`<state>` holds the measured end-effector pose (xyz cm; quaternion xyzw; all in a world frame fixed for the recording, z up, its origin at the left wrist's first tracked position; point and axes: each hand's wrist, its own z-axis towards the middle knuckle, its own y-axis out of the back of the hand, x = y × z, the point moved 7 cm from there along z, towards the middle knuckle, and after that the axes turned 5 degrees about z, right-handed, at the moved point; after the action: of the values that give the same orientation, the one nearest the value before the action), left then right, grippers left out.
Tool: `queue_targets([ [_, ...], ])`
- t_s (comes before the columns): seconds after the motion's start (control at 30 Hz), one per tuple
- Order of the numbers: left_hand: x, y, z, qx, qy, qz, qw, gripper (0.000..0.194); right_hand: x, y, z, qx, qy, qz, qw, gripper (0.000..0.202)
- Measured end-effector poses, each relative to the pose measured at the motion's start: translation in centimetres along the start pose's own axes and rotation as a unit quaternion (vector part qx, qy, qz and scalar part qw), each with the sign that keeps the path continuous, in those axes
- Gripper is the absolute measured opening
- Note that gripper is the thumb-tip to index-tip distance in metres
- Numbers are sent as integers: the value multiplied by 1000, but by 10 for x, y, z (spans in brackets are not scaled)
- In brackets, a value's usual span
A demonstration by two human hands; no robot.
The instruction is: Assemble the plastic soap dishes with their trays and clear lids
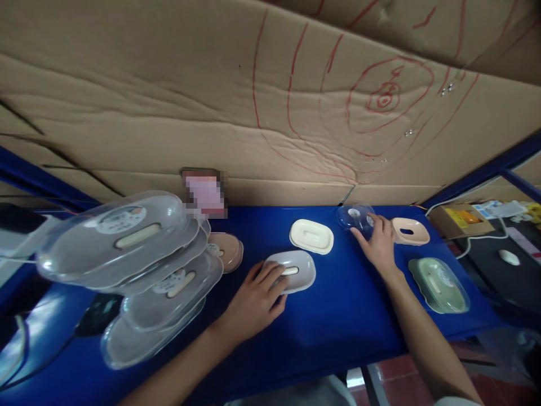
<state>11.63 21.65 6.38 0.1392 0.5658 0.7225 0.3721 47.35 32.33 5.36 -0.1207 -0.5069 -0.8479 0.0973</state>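
Observation:
My left hand point(264, 296) grips the left side of a grey soap dish point(305, 279) on the blue table, its fingers lying over the rim near the cream insert in the slot. At the back, my right hand point(380, 245) has thumb and fingers around the near edge of a clear plastic lid point(353, 214) bearing a small label. Between the two hands, a little farther back, lies a cream oval tray point(311, 237). Just right of my right hand sits a peach soap dish point(414, 232) with an open slot.
Lidded grey dishes point(169, 251) rise in a tall stack at the left, beside a lidded pinkish dish point(230, 252). A lidded green dish point(439, 287) lies at the right. A phone point(205, 192) leans against the cardboard wall point(169, 101). Beyond the table stand a box point(460, 220) and a mouse point(509, 257).

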Motion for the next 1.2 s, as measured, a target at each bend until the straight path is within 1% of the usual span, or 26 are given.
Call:
queue_targets([
  [0.07,0,0,-1,-13,8,-12,1000,28,-11,2,-1,0,-31,16,999,79],
  [0.1,1,1,-1,-21,19,-20,999,29,-13,3,-1,9,-37,35,999,77],
  [0.17,6,0,-2,-32,53,-45,997,36,-8,9,-3,19,-21,90,996,69],
  [0.2,8,-1,-3,-33,71,-62,995,42,0,14,-4,17,-1,116,993,65],
  [0.27,13,-6,-5,-28,103,-101,989,57,29,24,-12,22,61,156,986,62],
  [0.3,16,-9,-6,-25,118,-122,985,66,49,25,-19,44,104,173,978,62],
  [0.33,19,-12,-7,-23,132,-142,981,74,72,24,-28,82,155,190,966,64],
  [0.37,21,-16,-8,-22,144,-159,976,82,95,21,-40,133,210,206,947,65],
  [0.43,26,-21,-10,-22,157,-184,970,97,135,14,-65,234,306,226,895,66],
  [0.47,27,-24,-11,-22,158,-192,968,102,149,10,-76,271,339,229,871,65],
  [0.5,28,-26,-11,-20,157,-198,967,105,159,8,-84,294,362,229,854,64],
  [0.53,29,-27,-12,-15,154,-202,967,106,165,6,-89,305,376,227,845,62],
  [0.6,30,-29,-11,-4,145,-209,967,105,170,5,-93,304,391,219,841,61],
  [0.67,31,-29,-10,5,136,-215,967,104,169,4,-94,295,400,204,843,62],
  [0.8,33,-28,-10,3,140,-219,966,107,168,0,-98,277,415,163,851,65],
  [0.9,34,-29,-10,7,142,-218,965,108,170,-1,-103,252,434,136,854,67],
  [1.0,34,-30,-9,9,137,-218,966,107,172,-1,-107,233,458,138,847,66],
  [1.07,33,-30,-9,11,134,-217,967,108,173,-1,-107,233,463,149,842,63],
  [1.2,33,-30,-8,16,144,-218,965,110,173,0,-104,217,460,159,846,57],
])
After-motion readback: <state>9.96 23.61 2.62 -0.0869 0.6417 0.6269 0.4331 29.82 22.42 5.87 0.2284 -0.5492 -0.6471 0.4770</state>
